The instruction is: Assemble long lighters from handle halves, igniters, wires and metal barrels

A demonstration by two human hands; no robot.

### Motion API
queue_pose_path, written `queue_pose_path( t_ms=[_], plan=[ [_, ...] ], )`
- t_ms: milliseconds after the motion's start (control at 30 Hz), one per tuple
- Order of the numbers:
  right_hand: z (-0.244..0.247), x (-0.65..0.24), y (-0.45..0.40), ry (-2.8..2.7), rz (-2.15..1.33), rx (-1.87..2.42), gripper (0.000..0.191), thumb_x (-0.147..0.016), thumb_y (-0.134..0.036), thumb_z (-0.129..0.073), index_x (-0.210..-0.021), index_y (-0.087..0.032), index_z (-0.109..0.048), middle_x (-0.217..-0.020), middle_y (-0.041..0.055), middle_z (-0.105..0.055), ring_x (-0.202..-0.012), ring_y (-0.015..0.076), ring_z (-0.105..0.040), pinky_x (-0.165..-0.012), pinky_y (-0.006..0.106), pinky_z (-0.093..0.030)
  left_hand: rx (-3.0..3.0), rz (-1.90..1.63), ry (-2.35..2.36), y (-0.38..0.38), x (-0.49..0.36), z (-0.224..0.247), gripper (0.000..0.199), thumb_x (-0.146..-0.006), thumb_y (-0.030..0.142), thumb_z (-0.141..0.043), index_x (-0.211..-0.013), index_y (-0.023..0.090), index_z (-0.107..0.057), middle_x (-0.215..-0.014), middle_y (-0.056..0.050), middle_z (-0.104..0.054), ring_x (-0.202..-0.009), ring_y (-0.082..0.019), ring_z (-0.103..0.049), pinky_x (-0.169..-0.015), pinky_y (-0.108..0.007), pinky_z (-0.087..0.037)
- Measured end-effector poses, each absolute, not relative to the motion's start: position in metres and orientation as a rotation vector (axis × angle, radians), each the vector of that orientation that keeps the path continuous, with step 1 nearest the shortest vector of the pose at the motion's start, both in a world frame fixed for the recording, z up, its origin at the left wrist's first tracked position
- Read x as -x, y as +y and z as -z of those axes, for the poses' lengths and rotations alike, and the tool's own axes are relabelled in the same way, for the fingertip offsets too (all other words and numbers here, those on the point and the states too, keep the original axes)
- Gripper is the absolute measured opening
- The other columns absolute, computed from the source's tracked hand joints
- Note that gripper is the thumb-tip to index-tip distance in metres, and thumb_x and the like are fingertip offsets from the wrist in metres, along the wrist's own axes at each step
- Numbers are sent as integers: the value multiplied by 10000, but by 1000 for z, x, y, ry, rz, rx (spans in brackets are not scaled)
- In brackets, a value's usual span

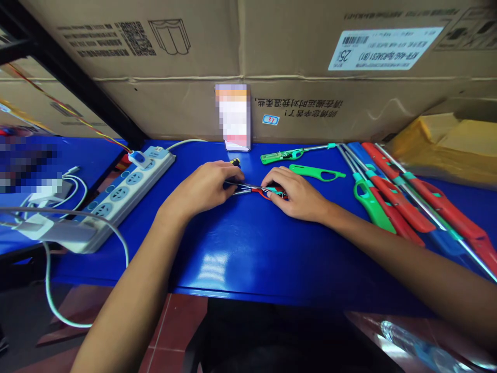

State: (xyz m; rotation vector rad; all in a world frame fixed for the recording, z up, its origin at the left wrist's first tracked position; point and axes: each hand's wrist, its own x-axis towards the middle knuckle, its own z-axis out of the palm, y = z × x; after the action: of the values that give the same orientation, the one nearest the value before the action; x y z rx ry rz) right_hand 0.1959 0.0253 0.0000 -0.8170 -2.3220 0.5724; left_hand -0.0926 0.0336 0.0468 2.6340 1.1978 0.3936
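Between my hands lies an opened red long-necked lighter [255, 190], with thin wires and a turquoise part showing in its body. My right hand [297, 196] is closed over the body, thumb and fingers pinching it from both sides. My left hand [207, 186] has its fingers closed around the slim metal neck; its palm side is hidden. A small yellow-and-black item [235, 162] shows at the left fingertips, and I cannot make out whether it is held. Behind my right hand are an opened green lighter [281, 156] and a loose green shell half [316, 172].
Several red, green and blue lighters [404, 199] lie in a pile on the right. A phone [236, 119] leans against the cardboard box [186, 106] at the back. On the left sits a power strip [126, 194] with cables. The blue table's front edge [233, 295] runs below.
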Motion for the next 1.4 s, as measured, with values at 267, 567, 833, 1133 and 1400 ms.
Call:
queue_pose_path(
  t_ms=[267, 567, 833, 1133, 1400],
  plan=[
    [-2, -196, 25, -2329, -589, 847, 104, -1053, -196, -595, -1113, -258, -653, -1162, 83, -754, -1099, 287, -694, -944, 456, -527, -2604, -380, 1234, 39, 100, -46, 152, -1038, 265, -720, -1055, 227, -866, -1023, -77, -864, -913, -240, -784, -841, -370, -543],
    [-2, -196, 25, -2307, -596, 863, 89, -1030, -217, -606, -1094, -261, -650, -1142, 77, -757, -1040, 273, -694, -931, 458, -532, -2569, -510, 1164, 36, 99, -50, 137, -1024, 270, -685, -1023, 210, -808, -984, -48, -824, -884, -206, -749, -832, -338, -539],
    [-8, -202, 26, -2263, -700, 848, 280, -880, -174, -638, -1144, -268, -637, -1175, 79, -770, -1077, 288, -704, -968, 472, -546, -2372, -533, 1121, 34, 97, -52, 149, -1037, 317, -654, -1050, 208, -755, -957, -38, -824, -844, -181, -748, -827, -321, -573],
    [-6, -204, 32, -2008, -990, 864, 310, -792, -160, -618, -1087, -247, -660, -1149, 80, -757, -1084, 290, -717, -1013, 501, -563, -2349, -510, 1116, 33, 96, -51, 225, -1042, 335, -640, -1127, 200, -798, -1068, -60, -868, -947, -208, -799, -901, -348, -598],
    [-5, -203, 42, -1775, -1158, 864, 164, -884, -288, -649, -1025, -245, -721, -1089, 70, -790, -1044, 278, -719, -990, 489, -574, -2373, -465, 1121, 33, 93, -51, 240, -1035, 350, -654, -1130, 215, -829, -1060, -60, -872, -931, -214, -792, -871, -350, -585]
  ],
)
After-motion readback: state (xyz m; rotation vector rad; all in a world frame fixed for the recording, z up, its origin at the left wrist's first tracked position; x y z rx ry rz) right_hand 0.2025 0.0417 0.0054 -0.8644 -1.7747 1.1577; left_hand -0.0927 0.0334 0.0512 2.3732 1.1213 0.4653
